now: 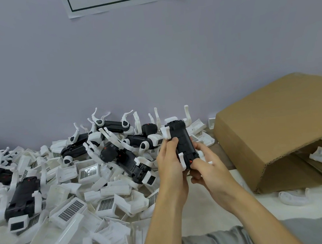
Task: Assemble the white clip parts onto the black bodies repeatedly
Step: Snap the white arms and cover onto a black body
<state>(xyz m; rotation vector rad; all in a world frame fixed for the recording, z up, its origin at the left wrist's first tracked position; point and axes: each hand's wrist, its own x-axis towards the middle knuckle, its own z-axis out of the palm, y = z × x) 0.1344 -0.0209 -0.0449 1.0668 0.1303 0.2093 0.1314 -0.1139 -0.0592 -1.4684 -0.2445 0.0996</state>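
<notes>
**Bench mate:** What worries you with that one?

**Me:** The white clip (181, 160) at the near end. I judge it isn't fully seated on the black body (182, 142), and my right thumb is bearing down right beside it, by the small red dot. If I push at a slant, a thin leg could bend or snap, or the clip could spring off into the heap of loose white parts (72, 208), where I'd never pick it out again. The clip at the far end (165, 131) juts out too, and could snag.

**Bench mate:** Where is the body?

**Me:** Up off the table, between both my hands, in front of the heap and left of the cardboard box (273, 136) lying on its side. Its long axis runs away from me, tilted a little.

**Bench mate:** And your hands?

**Me:** My left hand (170, 166) wraps the left flank, fingers curled round it, fingertips up on the top face. My right hand (208, 163) cups the near right corner, thumb pressed on top, fingers curled beneath; how far they reach under, I cannot tell. Both hands hold firm, neither is slack. Both forearms come up from below, wrists close together.

**Bench mate:** Anything else?

**Me:** Finished bodies (23, 198) lie just left; a slip drops this among them.
</notes>
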